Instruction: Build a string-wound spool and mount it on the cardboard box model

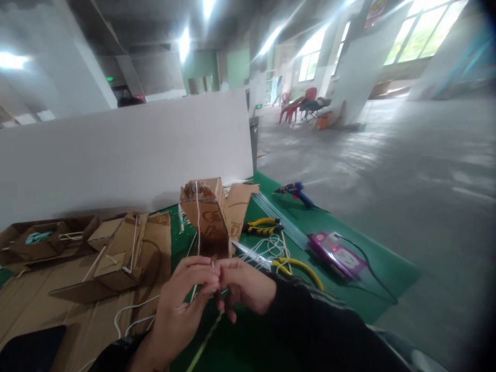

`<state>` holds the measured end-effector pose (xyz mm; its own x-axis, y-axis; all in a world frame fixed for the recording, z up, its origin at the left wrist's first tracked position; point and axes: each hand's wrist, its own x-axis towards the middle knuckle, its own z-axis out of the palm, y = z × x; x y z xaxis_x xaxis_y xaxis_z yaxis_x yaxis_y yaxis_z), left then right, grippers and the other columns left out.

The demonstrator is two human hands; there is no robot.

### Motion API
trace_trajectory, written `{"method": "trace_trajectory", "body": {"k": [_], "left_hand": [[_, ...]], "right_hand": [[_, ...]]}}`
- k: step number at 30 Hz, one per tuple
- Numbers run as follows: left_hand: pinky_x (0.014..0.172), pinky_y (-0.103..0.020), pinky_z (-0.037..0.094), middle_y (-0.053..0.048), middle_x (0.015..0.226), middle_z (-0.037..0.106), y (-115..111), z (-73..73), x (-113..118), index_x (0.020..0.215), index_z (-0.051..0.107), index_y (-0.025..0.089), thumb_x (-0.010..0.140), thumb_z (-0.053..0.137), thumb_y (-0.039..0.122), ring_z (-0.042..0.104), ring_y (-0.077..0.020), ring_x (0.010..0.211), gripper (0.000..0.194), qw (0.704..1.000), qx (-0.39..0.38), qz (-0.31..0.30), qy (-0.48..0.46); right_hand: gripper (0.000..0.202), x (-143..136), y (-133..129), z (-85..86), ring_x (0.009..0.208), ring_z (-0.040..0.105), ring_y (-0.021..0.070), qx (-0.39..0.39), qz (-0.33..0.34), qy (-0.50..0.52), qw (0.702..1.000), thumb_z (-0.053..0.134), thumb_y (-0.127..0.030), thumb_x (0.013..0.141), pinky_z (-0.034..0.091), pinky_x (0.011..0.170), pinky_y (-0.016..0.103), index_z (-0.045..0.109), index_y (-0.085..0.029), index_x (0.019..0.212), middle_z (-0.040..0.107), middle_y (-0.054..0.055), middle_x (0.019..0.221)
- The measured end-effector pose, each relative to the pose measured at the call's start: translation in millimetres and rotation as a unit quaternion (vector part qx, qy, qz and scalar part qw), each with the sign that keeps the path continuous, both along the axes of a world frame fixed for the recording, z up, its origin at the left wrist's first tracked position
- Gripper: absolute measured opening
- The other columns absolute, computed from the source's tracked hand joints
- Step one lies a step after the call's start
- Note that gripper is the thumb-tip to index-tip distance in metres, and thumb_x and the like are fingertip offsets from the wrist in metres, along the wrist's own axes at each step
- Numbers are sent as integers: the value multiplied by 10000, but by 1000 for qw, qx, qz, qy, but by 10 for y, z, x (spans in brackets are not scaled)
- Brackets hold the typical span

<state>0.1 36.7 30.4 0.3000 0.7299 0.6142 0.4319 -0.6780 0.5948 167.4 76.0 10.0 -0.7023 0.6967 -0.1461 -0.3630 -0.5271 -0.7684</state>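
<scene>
My left hand (184,297) and my right hand (246,284) meet at the fingertips, low in the middle of the view. Both pinch a small whitish piece, perhaps the end of the white string (198,217) that runs down the front of the cardboard box (209,212). The fingers mostly cover it. Right behind my hands stands that box, with its flaps open. Below my fingers a thin yellowish strip (205,341) slants across the green table (232,343).
Yellow-handled scissors (302,268), pliers (265,226), tangled string (271,245), a blue glue gun (296,194) and a purple power strip (337,256) lie at the right. Cardboard assemblies (116,258) cover the left. A white panel (127,155) stands behind.
</scene>
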Motion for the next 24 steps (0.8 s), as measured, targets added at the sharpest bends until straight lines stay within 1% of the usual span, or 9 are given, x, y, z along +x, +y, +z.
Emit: {"method": "trace_trajectory", "body": {"k": [4,5,7,10,12,15,18,21,24], "left_hand": [[880,-273,501,-2,991,683,-56,-13,20,957,635,276,942,559,153,617,-171,1053,145,996,-79,11,-50],[874,-270,499,-4,985,676,-66,-12,20,950,631,271,946,554,164,623,-170,1037,132,995,-87,14,-54],[873,-271,493,-6,956,666,-69,-1,11,929,629,261,948,556,178,628,-171,1008,112,995,-86,21,-53],[865,-259,477,0,927,664,-37,30,-23,927,643,263,939,579,170,616,-165,975,114,998,-44,49,-20],[846,-250,464,12,891,672,-7,50,-49,918,653,267,927,599,153,597,-161,948,126,998,-3,65,16],[833,-263,446,22,851,689,25,59,-77,917,661,261,919,616,139,575,-164,900,130,994,49,80,60],[802,-280,443,21,851,710,48,53,-99,950,676,250,908,644,140,566,-168,853,123,990,87,82,81],[782,-293,443,17,796,713,72,67,-120,991,685,237,893,665,118,559,-171,825,155,987,121,56,90],[760,-303,442,13,713,683,87,101,-135,1001,689,222,897,660,106,547,-176,801,159,985,139,23,101]], "right_hand": [[188,14,-10,33,462,601,118,28,23,-34,999,729,-285,662,456,303,163,653,-130,737,630,-4,595],[194,13,-15,42,449,596,116,43,13,-46,998,724,-299,677,443,297,158,663,-124,734,619,-9,575],[164,12,-21,64,400,564,103,70,-36,-61,995,695,-291,706,407,278,147,649,-134,708,582,-37,522],[136,26,-19,103,376,512,67,92,-120,-59,987,676,-275,749,397,295,124,612,-164,704,572,-67,500],[167,37,-19,122,407,510,60,109,-144,-50,982,722,-306,758,426,329,122,636,-163,748,584,-66,510],[256,48,-24,131,460,540,76,130,-138,-36,981,815,-350,708,450,337,137,685,-141,781,601,-43,545],[277,59,-25,129,492,564,80,133,-127,-30,983,842,-362,692,445,322,136,703,-125,734,628,-15,628],[278,77,-17,133,487,572,78,115,-106,-23,987,855,-353,677,440,299,132,700,-123,689,632,-8,673],[267,90,3,131,473,580,75,103,-91,-10,990,879,-316,641,443,283,131,695,-124,675,650,-5,711]]}}
